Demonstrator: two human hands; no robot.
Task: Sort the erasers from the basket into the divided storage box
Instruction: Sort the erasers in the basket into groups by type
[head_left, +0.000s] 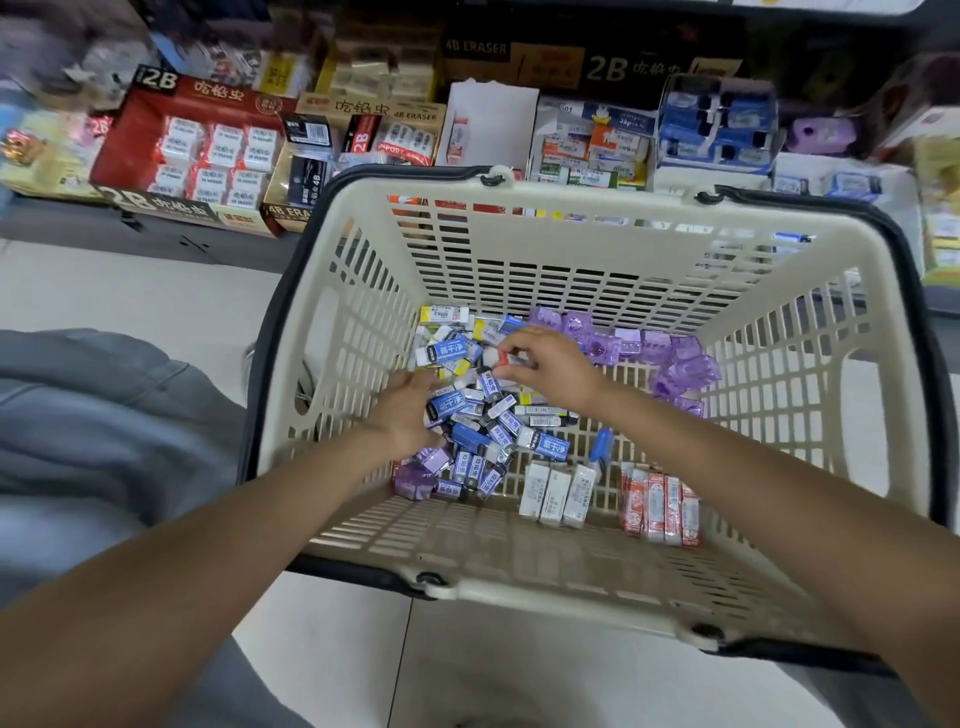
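A cream plastic basket (571, 234) with black handles stands on the floor in front of me. Its bottom holds a heap of blue-sleeved erasers (493, 431), purple wrapped ones (680, 364), a row of white ones (556, 491) and a row of red-and-white ones (660, 506). My right hand (550, 366) is over the heap and pinches a small red-and-white eraser (506, 358) at its fingertips. My left hand (410, 410) lies on the heap's left side, fingers reaching into the blue erasers; whether it holds one is hidden.
Beyond the basket stand open display boxes of erasers: a red 2B box (197, 150), a tan 4B box (395, 130), a white divided box (592, 150) and a blue-pack box (717, 124). Pale floor tiles lie around. A grey-clothed knee (93, 415) is at left.
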